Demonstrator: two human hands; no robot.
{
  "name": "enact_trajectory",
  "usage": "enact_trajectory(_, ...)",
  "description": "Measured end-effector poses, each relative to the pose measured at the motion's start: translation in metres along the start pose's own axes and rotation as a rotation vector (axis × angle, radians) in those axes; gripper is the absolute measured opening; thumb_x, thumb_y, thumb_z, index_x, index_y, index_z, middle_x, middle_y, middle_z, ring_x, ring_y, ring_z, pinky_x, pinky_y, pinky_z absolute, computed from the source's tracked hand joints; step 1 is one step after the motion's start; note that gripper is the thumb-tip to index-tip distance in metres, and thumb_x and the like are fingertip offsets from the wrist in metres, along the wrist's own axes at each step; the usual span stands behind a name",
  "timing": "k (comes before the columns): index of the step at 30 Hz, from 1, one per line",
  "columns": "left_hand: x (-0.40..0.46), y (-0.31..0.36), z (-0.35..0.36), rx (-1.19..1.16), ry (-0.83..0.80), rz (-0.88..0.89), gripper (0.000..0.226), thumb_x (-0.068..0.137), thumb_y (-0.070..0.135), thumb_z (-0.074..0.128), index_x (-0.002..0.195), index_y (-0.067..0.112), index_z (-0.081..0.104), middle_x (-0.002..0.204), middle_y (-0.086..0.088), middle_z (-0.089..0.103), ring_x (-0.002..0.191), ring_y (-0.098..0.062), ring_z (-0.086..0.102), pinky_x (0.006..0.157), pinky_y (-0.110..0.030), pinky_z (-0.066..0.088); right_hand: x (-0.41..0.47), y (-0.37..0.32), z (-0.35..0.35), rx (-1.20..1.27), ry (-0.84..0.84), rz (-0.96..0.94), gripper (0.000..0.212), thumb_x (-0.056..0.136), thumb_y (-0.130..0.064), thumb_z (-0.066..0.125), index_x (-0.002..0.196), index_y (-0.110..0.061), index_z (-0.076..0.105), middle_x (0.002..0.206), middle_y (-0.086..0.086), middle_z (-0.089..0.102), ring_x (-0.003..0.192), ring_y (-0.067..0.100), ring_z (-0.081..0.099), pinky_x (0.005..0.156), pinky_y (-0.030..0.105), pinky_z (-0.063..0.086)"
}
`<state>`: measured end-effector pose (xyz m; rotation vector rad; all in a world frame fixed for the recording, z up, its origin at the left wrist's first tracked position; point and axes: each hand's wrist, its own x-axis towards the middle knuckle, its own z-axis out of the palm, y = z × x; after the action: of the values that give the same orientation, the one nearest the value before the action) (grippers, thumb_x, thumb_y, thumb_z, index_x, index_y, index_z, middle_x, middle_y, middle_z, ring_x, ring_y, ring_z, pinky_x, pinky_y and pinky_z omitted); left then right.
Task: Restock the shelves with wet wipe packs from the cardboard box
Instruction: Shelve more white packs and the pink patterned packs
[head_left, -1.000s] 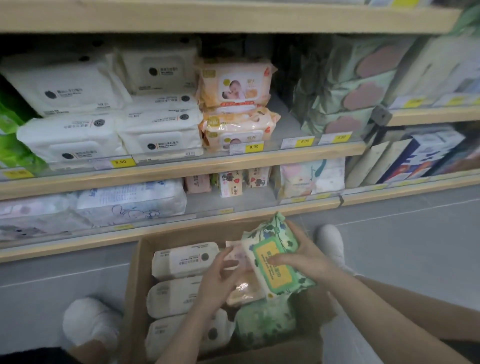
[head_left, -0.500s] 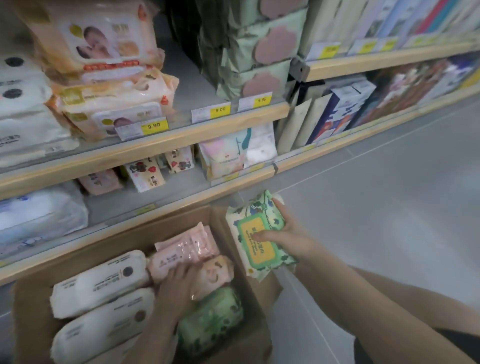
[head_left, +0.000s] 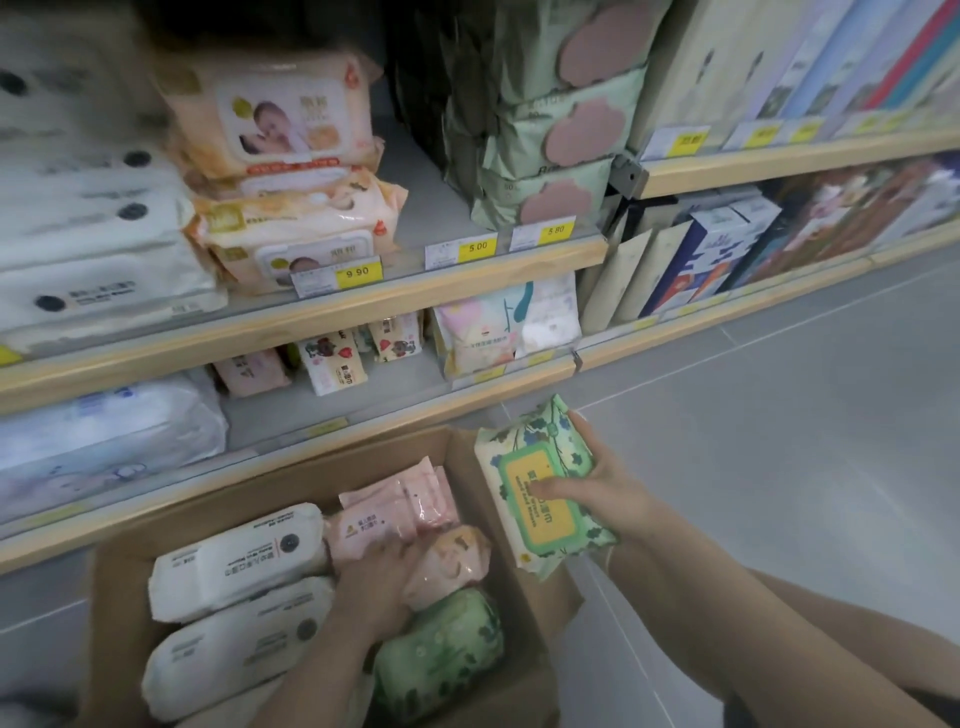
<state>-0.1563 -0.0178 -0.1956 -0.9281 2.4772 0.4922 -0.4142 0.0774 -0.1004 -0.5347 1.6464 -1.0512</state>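
Head view, cardboard box (head_left: 130, 613) holding white packs (head_left: 239, 561), pink packs (head_left: 395, 512)

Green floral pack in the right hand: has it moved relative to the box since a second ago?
Yes. The green floral pack has gone from above the cardboard box interior to outside its right wall.

The light is dim and soft, with a cool grey tone, and the floor (head_left: 779, 415) shows only a weak pale sheen. The white wipe packs (head_left: 78, 218) at the upper left are smeared by blur. The shelf edges (head_left: 311, 322) bend from wide-angle distortion, and the corners look darker.
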Motion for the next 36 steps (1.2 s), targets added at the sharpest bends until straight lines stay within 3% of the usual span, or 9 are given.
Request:
enact_trajectory(4,-0.033,0.0,-0.053,-0.013,0.028,0.03,0.088,0.073,0.066,0.047,0.147,0.039,0.008,0.153,0.004,0.024,0.135,-0.023,0.033,0.105,-0.039,0.033,-0.019,-0.019,-0.003,-0.045,0.016,-0.027,0.124,0.046,-0.018,0.091,0.146,-0.033,0.019,0.111,0.009,0.07,0.095,0.027,0.07,0.084,0.052,0.055)
enact_trajectory(8,-0.068,-0.004,-0.102,-0.044,0.138,0.037,0.09,0.069,0.06,0.049,0.145,0.046,0.003,0.145,0.001,0.036,0.126,-0.025,0.041,0.093,-0.034,0.039,-0.034,-0.045,-0.003,-0.188,0.014,-0.085,0.099,0.047,-0.017,0.091,0.131,-0.011,0.041,0.1,0.009,0.074,0.087,0.028,0.072,0.08,0.053,0.056)
enact_trajectory(13,-0.101,-0.037,-0.145,-0.031,0.279,-0.023,0.091,0.064,0.076,0.04,0.143,0.05,0.005,0.145,0.008,0.037,0.127,-0.019,0.041,0.093,-0.031,0.039,-0.043,-0.089,-0.002,-0.458,0.107,-0.202,0.092,0.052,-0.015,0.092,0.128,-0.016,0.039,0.098,0.003,0.071,0.084,0.016,0.072,0.075,0.04,0.059)
enact_trajectory(17,-0.122,-0.066,-0.178,-0.031,0.399,-0.09,0.086,0.072,0.067,0.051,0.144,0.047,0.008,0.145,0.009,0.038,0.124,-0.016,0.043,0.091,-0.028,0.041,-0.036,-0.137,0.007,-0.716,0.157,-0.385,0.088,0.053,-0.019,0.089,0.126,-0.02,0.042,0.108,0.001,0.066,0.093,0.014,0.066,0.081,0.033,0.054)
enact_trajectory(21,-0.128,-0.095,-0.204,-0.064,0.487,-0.163,0.086,0.074,0.059,0.06,0.144,0.049,0.011,0.145,0.011,0.039,0.127,-0.016,0.043,0.09,-0.03,0.041,-0.008,-0.191,0.023,-1.063,0.28,-0.563,0.103,0.055,-0.034,0.086,0.141,-0.018,0.033,0.124,0.006,0.052,0.112,0.026,0.052,0.09,0.034,0.044)
enact_trajectory(26,-0.112,-0.125,-0.222,-0.107,0.541,-0.135,0.095,0.05,0.071,0.036,0.14,0.055,0.011,0.132,0.012,0.05,0.116,-0.018,0.051,0.074,-0.03,0.041,0.028,-0.258,0.042,-1.475,0.396,-0.76,0.1,0.064,-0.054,0.076,0.144,-0.022,0.025,0.129,0.008,0.048,0.115,0.031,0.049,0.093,0.038,0.04)
enact_trajectory(30,-0.102,-0.136,-0.235,-0.103,0.591,-0.1,0.09,0.05,0.07,0.037,0.136,0.061,0.013,0.134,0.016,0.049,0.117,-0.016,0.05,0.072,-0.03,0.039,0.061,-0.296,0.059,-1.683,0.442,-0.799,0.096,0.069,-0.043,0.076,0.146,-0.021,0.023,0.131,0.008,0.045,0.12,0.032,0.045,0.101,0.038,0.034)
enact_trajectory(36,-0.092,-0.14,-0.243,-0.156,0.612,-0.09,0.085,0.064,0.053,0.062,0.122,0.074,0.005,0.132,0.02,0.046,0.119,-0.012,0.046,0.079,-0.028,0.042,0.108,-0.306,0.077,-1.768,0.345,-0.737,0.095,0.069,-0.025,0.079,0.147,-0.02,0.025,0.134,0.008,0.044,0.119,0.03,0.046,0.099,0.035,0.038)
